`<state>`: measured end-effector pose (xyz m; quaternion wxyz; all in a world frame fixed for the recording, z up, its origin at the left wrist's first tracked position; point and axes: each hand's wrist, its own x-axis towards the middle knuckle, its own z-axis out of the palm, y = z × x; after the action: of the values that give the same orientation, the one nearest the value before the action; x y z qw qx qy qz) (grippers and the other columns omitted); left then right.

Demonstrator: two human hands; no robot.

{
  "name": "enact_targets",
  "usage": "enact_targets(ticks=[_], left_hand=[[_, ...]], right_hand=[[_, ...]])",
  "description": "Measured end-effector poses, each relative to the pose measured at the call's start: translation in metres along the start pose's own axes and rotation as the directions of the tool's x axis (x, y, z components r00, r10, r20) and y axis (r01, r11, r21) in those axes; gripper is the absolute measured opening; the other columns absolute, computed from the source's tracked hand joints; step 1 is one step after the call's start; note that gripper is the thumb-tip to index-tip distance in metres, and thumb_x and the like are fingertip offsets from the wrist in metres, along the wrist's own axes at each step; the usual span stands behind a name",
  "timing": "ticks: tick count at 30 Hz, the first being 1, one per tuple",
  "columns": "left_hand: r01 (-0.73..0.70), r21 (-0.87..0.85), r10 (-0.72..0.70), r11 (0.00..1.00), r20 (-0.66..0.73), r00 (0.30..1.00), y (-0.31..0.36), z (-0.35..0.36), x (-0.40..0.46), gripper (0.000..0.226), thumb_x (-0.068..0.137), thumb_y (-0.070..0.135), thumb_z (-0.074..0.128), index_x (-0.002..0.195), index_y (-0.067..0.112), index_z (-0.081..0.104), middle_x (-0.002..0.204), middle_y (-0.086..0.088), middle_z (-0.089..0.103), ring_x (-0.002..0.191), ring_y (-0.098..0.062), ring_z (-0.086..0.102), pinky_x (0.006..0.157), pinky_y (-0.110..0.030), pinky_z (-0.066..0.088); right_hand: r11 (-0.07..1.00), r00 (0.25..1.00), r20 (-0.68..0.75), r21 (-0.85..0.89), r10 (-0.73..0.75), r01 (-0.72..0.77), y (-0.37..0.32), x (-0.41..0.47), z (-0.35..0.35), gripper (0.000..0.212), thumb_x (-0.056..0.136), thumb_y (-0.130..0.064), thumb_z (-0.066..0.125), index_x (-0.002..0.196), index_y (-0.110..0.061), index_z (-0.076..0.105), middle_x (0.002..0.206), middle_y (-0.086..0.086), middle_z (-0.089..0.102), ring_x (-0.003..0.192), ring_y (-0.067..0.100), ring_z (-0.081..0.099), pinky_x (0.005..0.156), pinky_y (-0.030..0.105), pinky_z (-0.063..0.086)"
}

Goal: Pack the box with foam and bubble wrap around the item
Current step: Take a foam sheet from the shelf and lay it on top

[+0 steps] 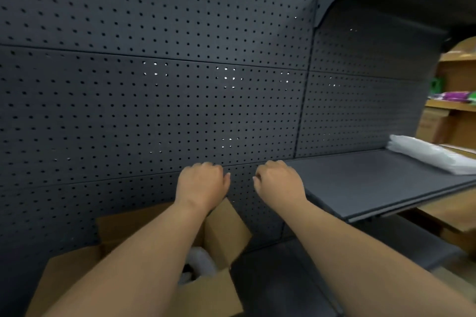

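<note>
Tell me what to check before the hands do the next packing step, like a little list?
1. Box flaps open: ok, they stand up and the top is open.
2. Wrap in the box: ok, some white wrap shows inside; the item itself cannot be told.
3. Left hand free: ok, fingers curled, nothing seen in its grip.
4. Right hand free: ok, fingers curled, nothing seen in its grip.
5. More packing stuff near: ok, a white pile lies on the shelf to the right; foam or wrap, cannot tell.
6. Box filled enough: cannot tell, the arms hide most of the inside.
</note>
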<state>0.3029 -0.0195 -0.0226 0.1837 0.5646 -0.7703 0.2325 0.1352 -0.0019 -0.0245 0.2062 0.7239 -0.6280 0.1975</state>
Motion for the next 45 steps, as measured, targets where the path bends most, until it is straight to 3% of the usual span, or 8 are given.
enact_targets(ticks=[12, 23, 32, 45], left_hand=[[0.033, -0.023, -0.034, 0.999, -0.022, 0.999, 0.136, -0.015, 0.026, 0.042, 0.100, 0.041, 0.031, 0.094, 0.015, 0.063, 0.091, -0.003, 0.065, 0.082, -0.021, 0.061, 0.064, -0.030, 0.036], [-0.073, -0.047, 0.072, 0.996, -0.011, 0.997, 0.184, -0.008, 0.049, 0.042, 0.100, 0.040, 0.032, 0.097, 0.012, 0.064, 0.095, -0.007, 0.065, 0.086, -0.025, 0.061, 0.069, -0.033, 0.036], [-0.131, -0.048, 0.129, 0.990, -0.044, 0.991, 0.218, -0.012, 0.080, 0.042, 0.100, 0.039, 0.032, 0.097, 0.010, 0.062, 0.095, -0.008, 0.064, 0.087, -0.027, 0.060, 0.069, -0.033, 0.034], [-0.073, -0.066, 0.071, 0.995, -0.026, 0.997, 0.330, 0.002, 0.150, 0.041, 0.099, 0.039, 0.033, 0.103, 0.011, 0.063, 0.102, -0.008, 0.064, 0.095, -0.028, 0.060, 0.072, -0.033, 0.035]], right_hand=[[0.999, 1.000, 0.009, -0.049, 0.009, -0.008, 0.151, -0.031, -0.030, 0.034, 0.098, -0.033, 0.041, 0.110, -0.011, 0.064, 0.109, 0.005, 0.063, 0.106, 0.024, 0.054, 0.085, 0.033, 0.048], [0.988, 0.987, 0.088, -0.096, 0.132, -0.124, 0.202, -0.044, -0.038, 0.035, 0.099, -0.032, 0.041, 0.117, -0.010, 0.061, 0.116, 0.008, 0.061, 0.111, 0.027, 0.052, 0.088, 0.037, 0.046], [0.963, 0.969, 0.064, -0.141, 0.240, -0.229, 0.248, -0.045, -0.042, 0.035, 0.098, -0.033, 0.042, 0.118, -0.012, 0.062, 0.116, 0.007, 0.061, 0.112, 0.027, 0.051, 0.089, 0.037, 0.047], [0.980, 0.983, 0.028, -0.097, 0.179, -0.176, 0.373, -0.016, -0.023, 0.031, 0.098, -0.030, 0.043, 0.113, -0.012, 0.064, 0.109, 0.006, 0.064, 0.105, 0.026, 0.053, 0.083, 0.034, 0.046]])
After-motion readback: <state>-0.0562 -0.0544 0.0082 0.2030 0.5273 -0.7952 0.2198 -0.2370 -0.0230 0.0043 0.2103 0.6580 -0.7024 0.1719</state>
